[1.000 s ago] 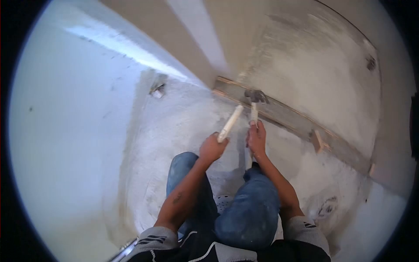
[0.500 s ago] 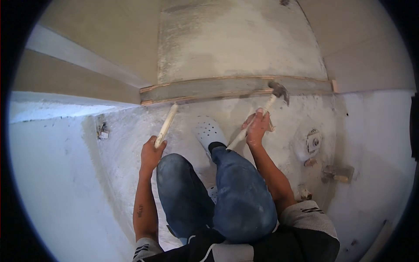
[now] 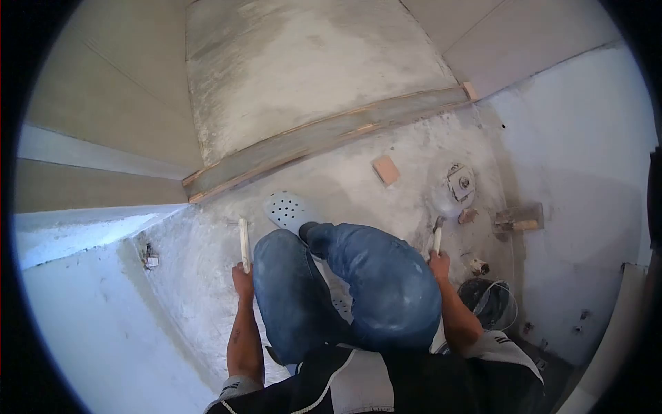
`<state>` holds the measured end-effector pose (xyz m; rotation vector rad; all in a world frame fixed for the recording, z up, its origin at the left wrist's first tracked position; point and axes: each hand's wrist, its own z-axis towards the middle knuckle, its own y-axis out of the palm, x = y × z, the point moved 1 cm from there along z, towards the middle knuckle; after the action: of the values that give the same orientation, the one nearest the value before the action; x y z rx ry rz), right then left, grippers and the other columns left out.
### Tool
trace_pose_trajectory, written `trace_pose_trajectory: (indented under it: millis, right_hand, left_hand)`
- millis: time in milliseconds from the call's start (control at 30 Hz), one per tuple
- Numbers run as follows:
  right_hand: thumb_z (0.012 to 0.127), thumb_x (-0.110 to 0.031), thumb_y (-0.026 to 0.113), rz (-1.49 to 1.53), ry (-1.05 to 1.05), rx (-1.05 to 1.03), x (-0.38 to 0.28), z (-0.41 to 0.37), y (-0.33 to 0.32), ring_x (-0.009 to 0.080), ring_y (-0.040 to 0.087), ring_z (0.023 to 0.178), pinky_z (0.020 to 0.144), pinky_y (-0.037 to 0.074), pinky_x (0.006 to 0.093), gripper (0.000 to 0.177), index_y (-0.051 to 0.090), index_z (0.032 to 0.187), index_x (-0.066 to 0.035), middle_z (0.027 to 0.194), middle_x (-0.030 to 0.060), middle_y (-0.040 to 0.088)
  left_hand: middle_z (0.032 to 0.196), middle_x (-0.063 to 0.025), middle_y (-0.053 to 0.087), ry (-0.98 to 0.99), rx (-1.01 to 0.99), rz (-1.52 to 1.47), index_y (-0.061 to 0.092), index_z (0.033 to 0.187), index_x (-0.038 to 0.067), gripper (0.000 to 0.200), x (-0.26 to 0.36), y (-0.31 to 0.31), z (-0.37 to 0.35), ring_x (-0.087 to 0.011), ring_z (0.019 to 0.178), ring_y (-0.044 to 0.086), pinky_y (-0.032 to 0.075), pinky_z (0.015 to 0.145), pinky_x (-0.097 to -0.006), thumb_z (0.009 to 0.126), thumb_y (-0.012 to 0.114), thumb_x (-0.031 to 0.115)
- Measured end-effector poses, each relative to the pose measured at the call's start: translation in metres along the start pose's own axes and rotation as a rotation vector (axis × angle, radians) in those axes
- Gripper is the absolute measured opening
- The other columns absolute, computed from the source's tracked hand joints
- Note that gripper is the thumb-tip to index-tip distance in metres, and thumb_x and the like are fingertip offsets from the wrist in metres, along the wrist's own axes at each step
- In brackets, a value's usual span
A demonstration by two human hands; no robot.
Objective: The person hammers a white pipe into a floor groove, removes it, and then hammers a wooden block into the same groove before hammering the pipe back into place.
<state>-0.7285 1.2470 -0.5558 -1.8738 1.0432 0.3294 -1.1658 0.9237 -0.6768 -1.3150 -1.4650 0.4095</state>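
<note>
My left hand (image 3: 243, 279) is closed on the lower end of a pale stick (image 3: 244, 243), which points forward beside my left knee. On the other side, my right hand (image 3: 438, 264) grips the handle of a hammer (image 3: 438, 234), its head near the floor by my right knee. Ahead of my feet, a long wooden board (image 3: 296, 144) with light edges spans the floor between the side panels. A small orange-brown block (image 3: 385, 170) lies on the floor behind the board, on my side of it.
A round drain fitting (image 3: 463, 184) sits at the right, with a trowel (image 3: 520, 219) lying beyond it near the wall. A black bucket (image 3: 486, 301) stands behind my right hand. An electrical box (image 3: 149, 258) is at the left wall's base.
My right hand has moved back and right with the hammer, away from the board. The view has turned, so the small block and bucket now show. My left hand still holds the stick.
</note>
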Motion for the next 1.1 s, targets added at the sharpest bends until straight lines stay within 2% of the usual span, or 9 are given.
trace_pose_trajectory:
  millis: [33, 100, 167, 200, 233, 300, 433, 800, 1100]
  right_hand:
    - [0.091, -0.021, 0.052, 0.006, 0.001, 0.01, 0.008, -0.005, -0.008, 0.0144, 0.045, 0.041, 0.035, 0.036, 0.0317, 0.019, 0.048, 0.088, -0.003, 0.058, 0.0047, 0.046]
    - [0.09, -0.022, 0.053, -0.289, 0.073, -0.167, 0.031, -0.017, -0.027, 0.0237, 0.059, 0.056, 0.048, 0.046, 0.0385, 0.025, 0.052, 0.094, 0.002, 0.07, 0.0143, 0.058]
    - [0.088, -0.023, 0.055, -0.316, -0.09, -0.155, 0.12, 0.011, -0.029, 0.0314, 0.063, 0.074, 0.063, 0.048, 0.0424, 0.03, 0.052, 0.098, 0.005, 0.083, 0.0213, 0.061]
    - [0.087, -0.023, 0.055, -0.331, -0.171, -0.146, 0.165, 0.025, -0.03, 0.0352, 0.065, 0.083, 0.071, 0.049, 0.0443, 0.032, 0.053, 0.1, 0.006, 0.09, 0.0248, 0.063]
    - [0.087, -0.023, 0.055, -0.321, -0.164, -0.138, 0.16, 0.02, -0.029, 0.0352, 0.065, 0.083, 0.071, 0.049, 0.0443, 0.032, 0.053, 0.1, 0.006, 0.09, 0.0248, 0.063]
    - [0.084, -0.024, 0.057, -0.351, -0.013, -0.24, 0.143, 0.016, -0.023, 0.0418, 0.058, 0.104, 0.086, 0.044, 0.0467, 0.038, 0.052, 0.104, 0.008, 0.105, 0.0302, 0.061]
    - [0.084, -0.024, 0.057, -0.535, 0.036, -0.234, 0.026, -0.038, -0.022, 0.0423, 0.06, 0.1, 0.082, 0.046, 0.0473, 0.039, 0.052, 0.106, 0.007, 0.105, 0.0296, 0.061]
    - [0.084, -0.024, 0.056, -0.559, 0.042, -0.296, 0.047, -0.07, -0.072, 0.0418, 0.06, 0.1, 0.082, 0.047, 0.0475, 0.039, 0.052, 0.107, 0.007, 0.105, 0.0293, 0.061]
    - [0.084, -0.024, 0.056, -0.556, 0.091, -0.361, 0.043, -0.061, -0.1, 0.0414, 0.061, 0.1, 0.082, 0.047, 0.0477, 0.038, 0.052, 0.108, 0.006, 0.105, 0.029, 0.061]
  left_hand:
    - [0.088, -0.0246, 0.057, -0.08, -0.009, 0.016, 0.059, 0.092, -0.004, 0.034, 0.005, 0.002, 0.001, -0.0424, 0.087, 0.057, 0.045, 0.078, -0.0479, 0.08, 0.068, 0.027]
    - [0.096, -0.025, 0.054, -0.084, -0.065, 0.136, 0.057, 0.099, -0.003, 0.039, 0.018, 0.005, 0.0, -0.0425, 0.094, 0.055, 0.044, 0.082, -0.0487, 0.079, 0.068, 0.028]
    - [0.11, -0.0258, 0.048, -0.192, -0.006, 0.123, 0.048, 0.112, 0.0, 0.051, 0.031, 0.008, -0.004, -0.0439, 0.104, 0.049, 0.042, 0.086, -0.0505, 0.077, 0.069, 0.031]
    - [0.11, -0.0258, 0.048, -0.18, -0.009, 0.128, 0.048, 0.112, 0.0, 0.051, 0.028, 0.012, -0.003, -0.0439, 0.104, 0.049, 0.042, 0.086, -0.0505, 0.077, 0.069, 0.031]
    - [0.115, -0.0263, 0.044, -0.18, -0.02, 0.18, 0.042, 0.117, 0.001, 0.058, 0.02, 0.022, 0.0, -0.0457, 0.108, 0.046, 0.041, 0.088, -0.0519, 0.076, 0.069, 0.032]
    - [0.12, -0.0267, 0.041, -0.164, -0.032, 0.235, 0.036, 0.122, 0.003, 0.064, 0.013, 0.028, 0.009, -0.0475, 0.111, 0.043, 0.04, 0.09, -0.0534, 0.076, 0.07, 0.032]
    - [0.12, -0.0288, 0.039, -0.224, -0.063, 0.238, 0.03, 0.125, 0.003, 0.072, 0.016, 0.027, 0.011, -0.0496, 0.109, 0.043, 0.04, 0.091, -0.0541, 0.073, 0.073, 0.028]
    - [0.124, -0.0318, 0.035, -0.248, -0.127, 0.335, 0.023, 0.127, -0.001, 0.079, 0.027, 0.025, 0.012, -0.0494, 0.114, 0.04, 0.038, 0.096, -0.0538, 0.073, 0.074, 0.026]
    - [0.119, -0.0279, 0.036, -0.214, -0.045, 0.396, 0.026, 0.126, 0.0, 0.073, 0.022, 0.034, -0.001, -0.0479, 0.111, 0.039, 0.036, 0.095, -0.0549, 0.075, 0.073, 0.024]
